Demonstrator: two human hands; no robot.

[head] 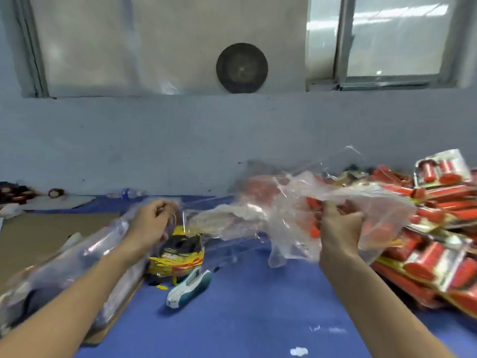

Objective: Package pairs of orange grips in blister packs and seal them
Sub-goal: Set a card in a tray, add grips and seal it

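Blurred clear bag in right hand veils orange grips.

Lit brightly and evenly, in a cool bluish cast. Fed with daylight from the window at upper right, streaked there with pale glare across the pane. Shadowed only softly on the blue surface, darkest beneath the white-and-teal tool near its left edge. Flecked with glints along the clear plastic bag. Smeared by motion blur around the bag and the right hand; soft throughout. Bent by wide-angle distortion toward the frame's sides.
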